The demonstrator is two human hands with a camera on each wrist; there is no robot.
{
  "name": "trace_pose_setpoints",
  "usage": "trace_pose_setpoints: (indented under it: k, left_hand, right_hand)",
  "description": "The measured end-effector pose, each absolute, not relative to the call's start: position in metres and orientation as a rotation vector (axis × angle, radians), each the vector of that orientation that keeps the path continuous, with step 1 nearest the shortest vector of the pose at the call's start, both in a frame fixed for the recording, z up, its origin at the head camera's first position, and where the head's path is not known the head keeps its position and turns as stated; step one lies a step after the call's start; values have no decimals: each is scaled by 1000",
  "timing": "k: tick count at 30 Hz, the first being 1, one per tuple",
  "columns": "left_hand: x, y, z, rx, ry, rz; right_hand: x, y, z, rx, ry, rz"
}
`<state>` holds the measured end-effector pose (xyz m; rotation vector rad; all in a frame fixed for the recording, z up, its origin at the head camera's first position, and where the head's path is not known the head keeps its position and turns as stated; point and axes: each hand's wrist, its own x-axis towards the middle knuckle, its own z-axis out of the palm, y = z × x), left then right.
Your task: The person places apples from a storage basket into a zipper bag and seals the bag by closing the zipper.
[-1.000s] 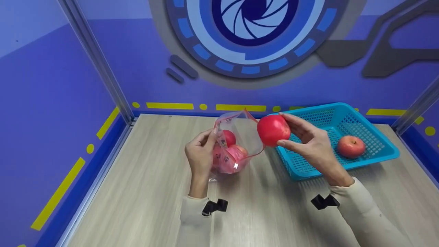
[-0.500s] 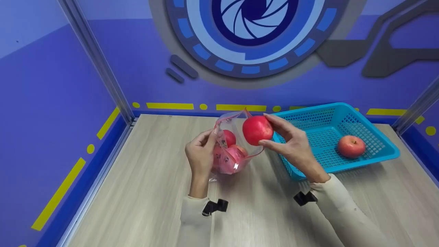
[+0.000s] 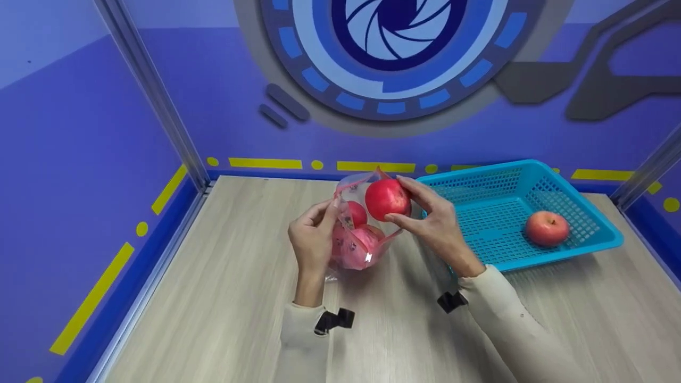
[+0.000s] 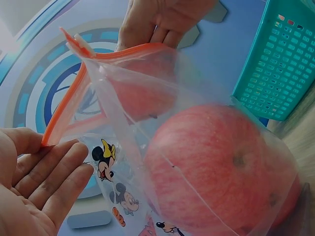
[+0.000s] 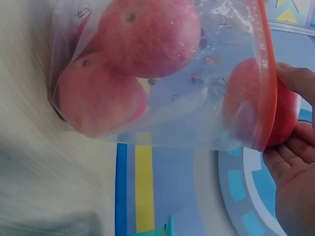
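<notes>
Head view: looks forward and down from above onto the counter (image 3: 223, 298), taking in both hands, the bag (image 3: 357, 234) and the blue basket (image 3: 601, 242) at middle distance. Left wrist view: very close, faces upward through the bag (image 4: 147, 147) toward the wall. Right wrist view: very close, beside the bag (image 5: 197, 88), tilted. All three share the bag and its apples.

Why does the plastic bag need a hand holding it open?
The bag looks thin and floppy: its film wrinkles, so the mouth would probably sag shut without the left hand. The apples inside likely make it bottom-heavy. The round apple in the right hand would probably roll.
</notes>
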<state>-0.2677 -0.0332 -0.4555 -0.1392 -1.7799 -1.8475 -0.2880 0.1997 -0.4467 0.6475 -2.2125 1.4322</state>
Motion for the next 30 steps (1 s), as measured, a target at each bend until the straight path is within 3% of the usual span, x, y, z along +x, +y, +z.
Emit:
trace_pose_setpoints:
  k: [30]
  left_hand:
    - [-270,-33,-456,-105,-1733,-1853]
  right_hand:
    - [-303,180,-453,662,-2398,1128]
